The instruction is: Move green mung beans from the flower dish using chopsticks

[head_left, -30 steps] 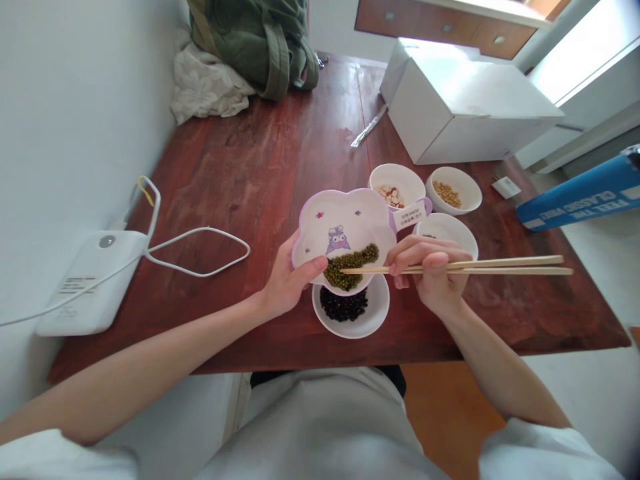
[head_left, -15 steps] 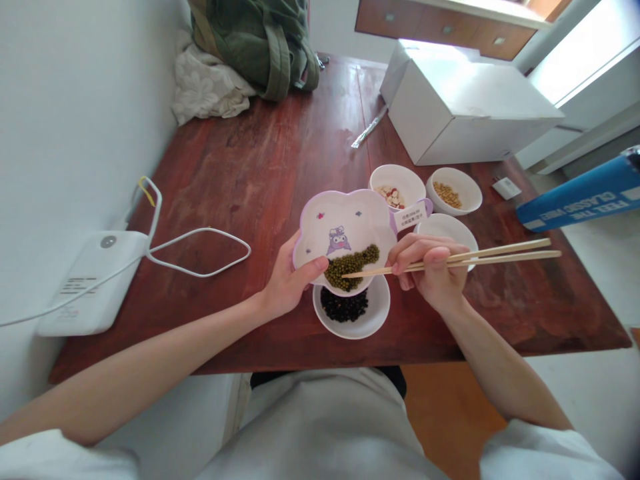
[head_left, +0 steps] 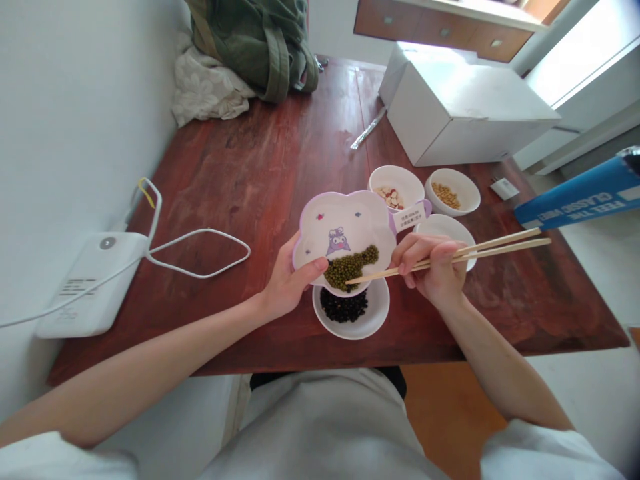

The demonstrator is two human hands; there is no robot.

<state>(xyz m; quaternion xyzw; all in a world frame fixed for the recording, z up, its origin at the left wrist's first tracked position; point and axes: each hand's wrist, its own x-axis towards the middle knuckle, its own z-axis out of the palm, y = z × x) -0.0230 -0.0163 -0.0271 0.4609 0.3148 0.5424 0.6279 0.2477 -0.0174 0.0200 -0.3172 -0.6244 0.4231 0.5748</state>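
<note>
My left hand (head_left: pixel 293 277) grips the left edge of a scalloped white plate (head_left: pixel 325 220) with a purple rim and a cartoon figure, thumb over the rim. The plate is tilted toward me, and green mung beans (head_left: pixel 345 268) lie pooled along its lower side. In my right hand (head_left: pixel 433 267) is a pair of chopsticks (head_left: pixel 493 245), their tips among the beans near the plate's lower rim. Partly under that rim stands a white bowl (head_left: pixel 367 327) with black beans (head_left: pixel 345 307). A paper label (head_left: pixel 410 217) is stuck to the plate's handle.
Behind the plate are a bowl of sliced nuts (head_left: pixel 393 197), a bowl of yellow beans (head_left: pixel 447 195) and another white bowl (head_left: pixel 450 227), partly hidden by my right hand. A white box (head_left: pixel 465 107), blue cylinder (head_left: pixel 580 190), green bag (head_left: pixel 260 47) and white power bank (head_left: pixel 95 287) surround them.
The chopstick tips have shifted slightly right and down toward the plate's lower rim, and their back ends have tilted up. The plate and my left hand stay nearly still.
</note>
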